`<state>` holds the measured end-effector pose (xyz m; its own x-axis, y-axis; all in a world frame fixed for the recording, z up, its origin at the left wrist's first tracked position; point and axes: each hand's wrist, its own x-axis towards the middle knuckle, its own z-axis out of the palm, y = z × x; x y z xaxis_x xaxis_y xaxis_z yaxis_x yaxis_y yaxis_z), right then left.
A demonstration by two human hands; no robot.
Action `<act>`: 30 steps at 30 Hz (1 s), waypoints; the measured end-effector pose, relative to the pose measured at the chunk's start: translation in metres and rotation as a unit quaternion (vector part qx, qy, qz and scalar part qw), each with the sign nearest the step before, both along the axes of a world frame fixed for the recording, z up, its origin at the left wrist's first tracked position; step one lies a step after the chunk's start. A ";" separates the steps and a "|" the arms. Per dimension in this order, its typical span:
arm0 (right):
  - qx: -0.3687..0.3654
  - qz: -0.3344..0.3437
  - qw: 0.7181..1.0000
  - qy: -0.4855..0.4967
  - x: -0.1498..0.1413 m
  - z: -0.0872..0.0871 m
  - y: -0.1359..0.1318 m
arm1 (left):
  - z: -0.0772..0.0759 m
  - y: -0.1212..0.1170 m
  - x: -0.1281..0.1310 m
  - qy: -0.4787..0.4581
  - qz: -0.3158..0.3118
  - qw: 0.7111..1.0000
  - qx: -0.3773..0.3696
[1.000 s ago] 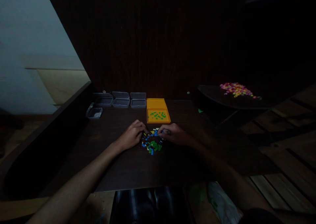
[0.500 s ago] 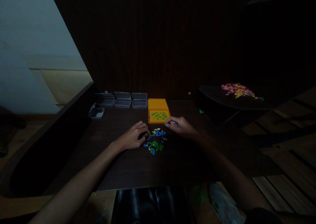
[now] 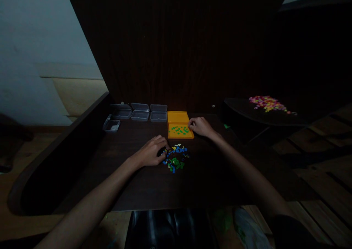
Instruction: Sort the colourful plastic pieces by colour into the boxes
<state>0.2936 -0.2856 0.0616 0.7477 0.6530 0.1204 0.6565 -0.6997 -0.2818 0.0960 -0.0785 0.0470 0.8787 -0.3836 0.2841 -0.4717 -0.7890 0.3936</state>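
Dark surface (image 3: 137, 194), wood-grained, backed by a tall panel (image 3: 165, 51); dim light; pale wall (image 3: 55, 29) at the left.

Item: yellow box (image 3: 177, 117), one, lid open toward the panel, tray toward the person. Contents: green bits (image 3: 180, 132), small, spread apart over the tray floor.

Item: pile (image 3: 176, 162), loose, on the surface in front of the box. Green mostly at the near side, blue, yellow and white mostly at the far side.

Item: clear boxes (image 3: 140, 115), four, lids open; three in a row left of the yellow box, one nearer the person, with something pale inside.

Item: beads (image 3: 268, 103), mostly pink and yellow, heaped on a shelf (image 3: 236, 105) at the right.

Right hand (image 3: 200, 126): at the right edge of the tray, fingers narrow, tips drawn together; whether a bit sits between them cannot be told.

Left hand (image 3: 154, 152): low at the left edge of the pile, fingers curled, with a gap beside the thumb; any hold on a piece cannot be told.

Step in hand, as judged: sorting by colour, at the point of setting a green bit into the tray. Called for, as judged: a low release clear of the rim, without nudging bits already inside; for another green piece, a fine pinch at the near side of the pile, leaving other colours undisturbed.
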 end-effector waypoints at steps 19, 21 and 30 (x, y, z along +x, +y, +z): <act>0.019 0.037 0.999 0.005 -0.010 0.016 -0.010 | 0.000 0.000 0.000 0.006 -0.009 0.999 -0.033; 0.057 0.060 0.996 0.026 -0.019 0.017 -0.015 | 0.000 0.001 0.001 0.007 -0.008 0.998 -0.055; 0.086 0.221 0.960 0.151 -0.074 -0.002 -0.026 | -0.004 0.019 0.008 -0.020 0.073 0.997 -0.034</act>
<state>0.2199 -0.3112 0.0598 0.4198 0.9043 0.0771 0.7491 -0.2972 -0.5921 0.1037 -0.0599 0.0432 0.9114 -0.2316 0.3401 -0.3700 -0.8227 0.4315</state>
